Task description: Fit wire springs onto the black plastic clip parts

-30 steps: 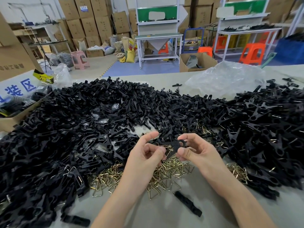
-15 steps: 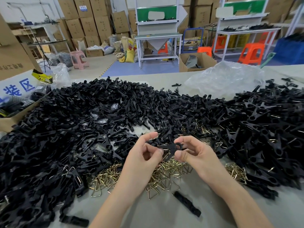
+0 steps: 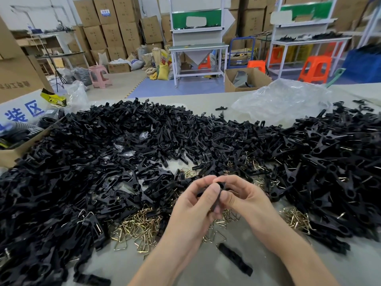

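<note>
Hands meet above the near middle of the counter [image 3: 206, 273]. The left hand [image 3: 191, 207] and the right hand [image 3: 247, 201] both pinch one black clip part [image 3: 220, 186] between thumb and fingertips, with the fingers curled in around it. Only its ring end and a thin dark edge show between the thumbs, and I cannot tell whether a spring sits on it.

Right under the hands lies a heap of brass-coloured wire springs [image 3: 140, 228], triangular loops tangled together. A smaller cluster of springs [image 3: 296, 221] lies toward the right edge. A broad pile of black clip parts [image 3: 103, 162] runs from the left edge to the right edge of the counter, wrapping round the springs on three sides.

One loose black piece [image 3: 235, 260] lies flat by the near edge, between the forearms. A crumpled clear plastic bag [image 3: 282, 100] rests at the far edge, and an open cardboard box [image 3: 12, 155] stands at the left edge, touching the pile.
</note>
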